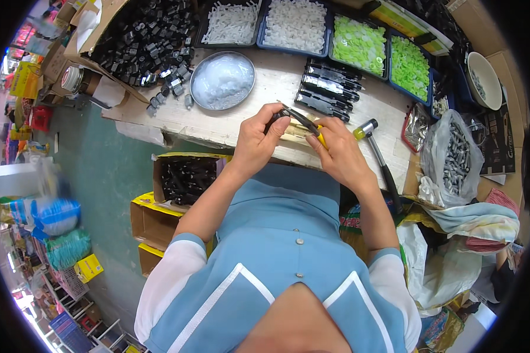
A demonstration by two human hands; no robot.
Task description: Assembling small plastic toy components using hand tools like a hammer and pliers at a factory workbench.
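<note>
Over the table's front edge, my left hand (260, 136) pinches a dark, rounded black part between thumb and fingers. My right hand (343, 152) grips a slim black-and-yellow piece (321, 138) whose dark end reaches across to my left fingertips. The two hands are close together, and their fingers hide much of what they hold. Just beyond them, several long glossy black parts (328, 88) lie side by side. To the right of my right hand rests a mallet (383, 159) with a yellow-green and black head and a dark handle.
A round metal dish (222, 79) holds pale translucent grease-like stuff. Small black parts (147, 47) are heaped at the far left. Trays of white pieces (294, 26) and green discs (359, 44) line the back. A plastic bag (453, 156) of metal parts stands right; a box (188, 176) of black parts sits lower left.
</note>
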